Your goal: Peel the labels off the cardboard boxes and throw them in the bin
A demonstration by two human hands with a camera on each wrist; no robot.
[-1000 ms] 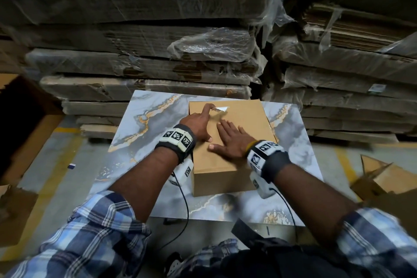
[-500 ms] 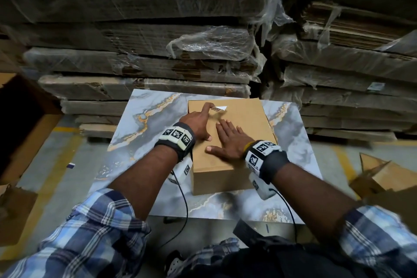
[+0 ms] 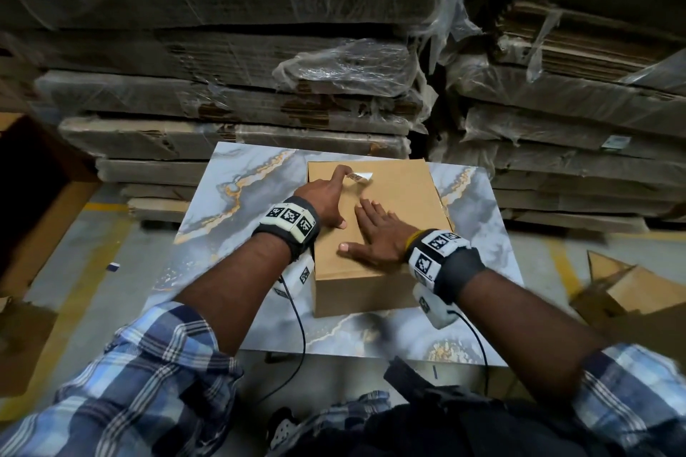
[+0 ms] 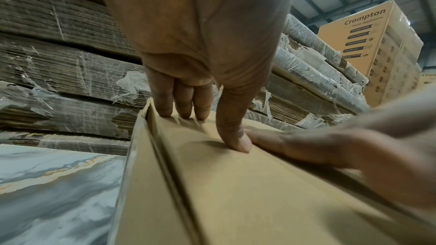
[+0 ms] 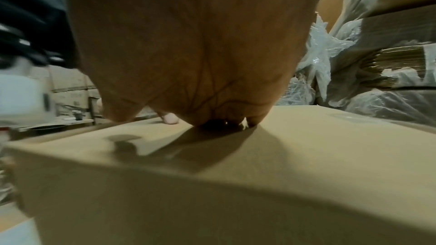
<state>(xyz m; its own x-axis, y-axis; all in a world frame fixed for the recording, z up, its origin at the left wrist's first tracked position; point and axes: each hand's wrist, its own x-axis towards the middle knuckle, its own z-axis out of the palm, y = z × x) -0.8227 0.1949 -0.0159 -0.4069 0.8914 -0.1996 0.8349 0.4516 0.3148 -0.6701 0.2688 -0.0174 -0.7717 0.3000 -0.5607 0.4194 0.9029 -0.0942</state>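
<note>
A brown cardboard box point(image 3: 401, 197) stands on a marble-patterned table point(image 3: 241, 197). A small white label point(image 3: 362, 177) sits near the box's far left corner, its left edge curled up. My left hand point(image 3: 326, 197) points its index finger at that curled edge and touches it, while the thumb rests on the box top. In the left wrist view the other fingers point(image 4: 184, 103) press on the box top point(image 4: 235, 193) near its far edge; the label is hidden there. My right hand point(image 3: 375, 234) lies flat on the lid, fingers spread, palm point(image 5: 188, 44) down on the cardboard point(image 5: 212, 183).
Plastic-wrapped stacks of flattened cardboard point(image 3: 260, 85) rise right behind the table. A large open carton point(image 3: 33, 197) stands at the left on the floor, and loose cardboard pieces point(image 3: 631, 289) lie at the right. Cables hang from both wrists over the table's near edge.
The label's left edge has curled up a little more under my left index finger. The right hand stays flat on the box.
</note>
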